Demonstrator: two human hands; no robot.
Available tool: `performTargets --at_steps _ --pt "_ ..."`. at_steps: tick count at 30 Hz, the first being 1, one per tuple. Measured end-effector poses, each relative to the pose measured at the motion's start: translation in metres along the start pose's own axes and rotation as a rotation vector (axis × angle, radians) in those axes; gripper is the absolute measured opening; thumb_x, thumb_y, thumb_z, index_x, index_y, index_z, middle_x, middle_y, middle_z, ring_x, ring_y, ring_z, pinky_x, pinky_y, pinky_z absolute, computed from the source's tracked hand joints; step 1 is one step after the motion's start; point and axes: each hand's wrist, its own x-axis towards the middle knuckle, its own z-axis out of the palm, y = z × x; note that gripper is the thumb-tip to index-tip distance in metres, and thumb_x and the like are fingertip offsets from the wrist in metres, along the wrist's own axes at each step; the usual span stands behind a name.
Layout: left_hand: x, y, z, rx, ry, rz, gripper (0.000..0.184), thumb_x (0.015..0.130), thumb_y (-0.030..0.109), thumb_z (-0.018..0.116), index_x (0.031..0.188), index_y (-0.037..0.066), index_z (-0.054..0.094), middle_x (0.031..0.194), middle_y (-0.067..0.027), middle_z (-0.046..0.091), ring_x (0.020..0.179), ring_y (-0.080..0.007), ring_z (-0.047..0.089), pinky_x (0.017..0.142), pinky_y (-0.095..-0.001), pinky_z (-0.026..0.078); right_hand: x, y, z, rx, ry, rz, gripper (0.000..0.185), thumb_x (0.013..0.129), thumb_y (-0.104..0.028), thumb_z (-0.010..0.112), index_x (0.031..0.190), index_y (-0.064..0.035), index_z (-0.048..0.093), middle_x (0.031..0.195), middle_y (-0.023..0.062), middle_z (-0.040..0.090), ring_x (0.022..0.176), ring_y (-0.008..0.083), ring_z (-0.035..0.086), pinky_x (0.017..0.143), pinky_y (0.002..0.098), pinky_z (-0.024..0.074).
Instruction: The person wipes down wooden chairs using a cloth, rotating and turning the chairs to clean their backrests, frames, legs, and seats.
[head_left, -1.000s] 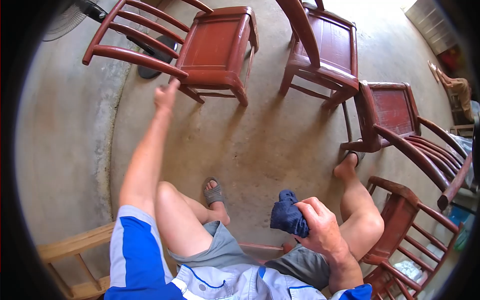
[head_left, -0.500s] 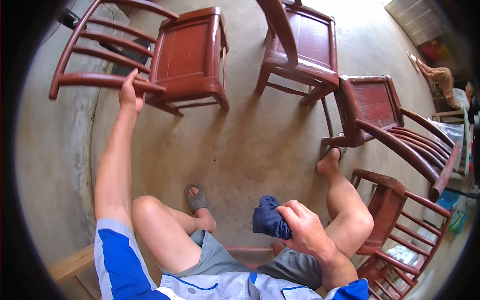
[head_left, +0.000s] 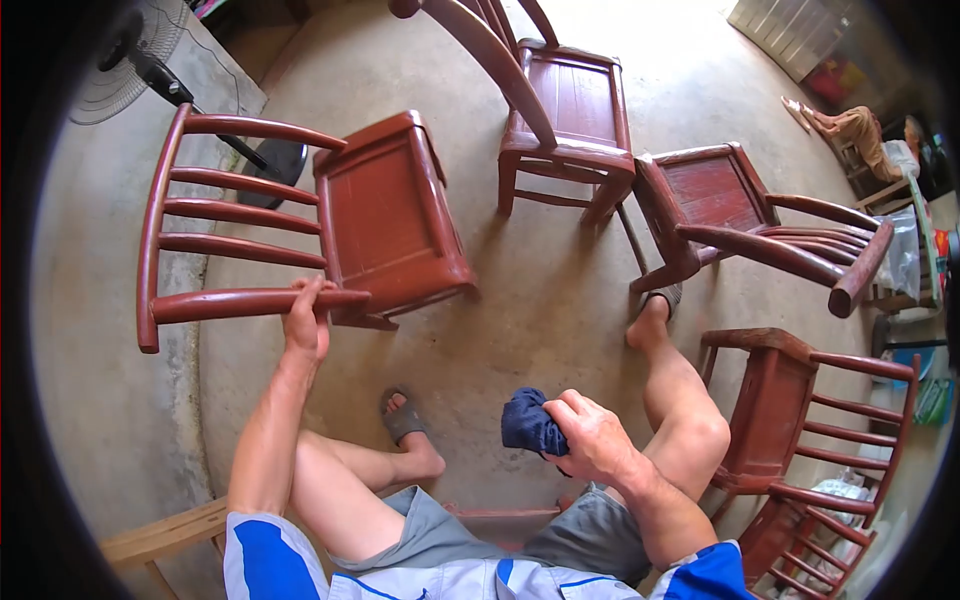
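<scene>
My left hand [head_left: 307, 325] is closed around the back post of a red-brown wooden chair [head_left: 385, 215], close to where the post meets the seat. The slatted back of that chair points left, and its seat is on the right. In front of my lap, my right hand [head_left: 595, 437] clutches a bunched dark blue cloth [head_left: 532, 421]. The cloth is apart from the chair. Part of my right fingers is hidden behind the cloth.
More wooden chairs stand ahead [head_left: 570, 95], to the right [head_left: 715, 195] and at the near right [head_left: 765, 420]. A black pedestal fan [head_left: 160, 75] is at the upper left. A wooden piece [head_left: 165, 532] lies low on the left. My sandalled feet rest on the concrete floor [head_left: 480, 340].
The chair in my left hand has come nearer to me and turned slightly, and my left arm has drawn back. My view has shifted, showing more of the fan. My right hand still holds the cloth.
</scene>
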Motion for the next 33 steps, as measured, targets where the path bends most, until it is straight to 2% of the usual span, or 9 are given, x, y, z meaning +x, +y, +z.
performTargets --at_steps 6,10,14,15,19,23,26,32,33 --pt "-0.08 -0.003 -0.031 0.089 -0.164 -0.116 0.014 0.095 0.006 0.067 0.094 0.014 0.056 0.098 -0.0032 0.062 0.101 -0.0205 0.067 0.1 -0.0374 0.05 -0.026 0.007 0.024 0.019 0.024 -0.028 0.054 0.069 -0.016 0.084 0.117 -0.005 0.06 0.105 0.0157 0.061 0.101 0.0376 0.064 0.086 0.0452 0.0555" --pt "-0.145 -0.026 -0.042 0.179 -0.257 -0.117 0.014 0.093 0.007 0.071 0.095 0.012 0.058 0.097 -0.0038 0.064 0.099 -0.0168 0.065 0.098 -0.0358 0.05 -0.03 0.008 0.02 0.209 0.259 -0.117 0.048 0.071 -0.009 0.084 0.113 -0.0024 0.063 0.106 0.0179 0.064 0.097 0.0402 0.066 0.084 0.0451 0.0555" --pt "-0.213 -0.011 -0.025 0.29 -0.383 -0.188 0.013 0.093 0.01 0.073 0.095 0.01 0.06 0.097 -0.0044 0.067 0.097 -0.0149 0.065 0.089 -0.0312 0.053 -0.029 0.016 0.034 0.361 0.414 0.016 0.034 0.077 -0.005 0.082 0.106 -0.0013 0.065 0.094 0.014 0.066 0.088 0.0313 0.068 0.082 0.0389 0.0545" --pt "-0.223 -0.011 -0.028 0.271 -0.403 -0.213 0.013 0.093 0.011 0.073 0.095 0.01 0.06 0.098 -0.0041 0.067 0.097 -0.0142 0.064 0.088 -0.0299 0.053 -0.028 0.01 0.036 0.387 0.453 -0.001 0.03 0.083 -0.006 0.08 0.108 -0.0021 0.064 0.094 0.0085 0.068 0.086 0.0212 0.068 0.082 0.0336 0.0542" --pt "-0.251 -0.009 -0.035 0.344 -0.574 -0.234 0.014 0.093 0.012 0.073 0.091 0.009 0.059 0.097 -0.0038 0.066 0.097 -0.013 0.063 0.085 -0.0286 0.051 -0.041 -0.009 0.039 0.629 0.513 0.013 0.028 0.09 -0.003 0.076 0.115 -0.004 0.063 0.102 0.0022 0.069 0.094 0.0105 0.065 0.086 0.0285 0.0534" --pt "-0.255 -0.003 -0.031 0.363 -0.706 -0.283 0.011 0.091 0.012 0.072 0.093 0.008 0.062 0.099 -0.0046 0.067 0.098 -0.014 0.064 0.086 -0.0297 0.05 -0.042 -0.028 0.05 0.734 0.523 0.041 0.035 0.089 -0.004 0.077 0.122 -0.004 0.063 0.107 0.003 0.069 0.098 0.0121 0.065 0.091 0.0291 0.0529" --pt "-0.254 0.009 -0.019 0.404 -0.718 -0.371 0.014 0.09 0.013 0.073 0.098 0.006 0.064 0.101 -0.0048 0.068 0.1 -0.0143 0.065 0.088 -0.0311 0.051 -0.032 -0.086 0.034 0.61 0.503 -0.068 0.05 0.088 -0.002 0.078 0.133 -0.0035 0.056 0.114 0.0045 0.067 0.105 0.0133 0.064 0.095 0.0299 0.0514" --pt "-0.242 0.046 -0.003 0.184 -0.384 0.109 0.014 0.092 0.013 0.072 0.099 0.005 0.064 0.09 -0.0022 0.066 0.081 -0.0123 0.066 0.074 -0.0285 0.052 0.027 -0.202 -0.011 0.532 0.485 -0.406 0.06 0.083 -0.003 0.081 0.136 -0.0015 0.052 0.116 0.0091 0.064 0.106 0.017 0.064 0.096 0.0319 0.0507" --pt "-0.242 0.056 0.002 0.099 -0.313 0.099 0.014 0.093 0.013 0.072 0.1 0.005 0.063 0.089 -0.0022 0.066 0.078 -0.012 0.065 0.073 -0.0281 0.052 0.041 -0.224 -0.016 0.486 0.495 -0.506 0.06 0.08 -0.002 0.082 0.133 -0.0014 0.055 0.115 0.0114 0.064 0.105 0.021 0.065 0.095 0.0341 0.0516"
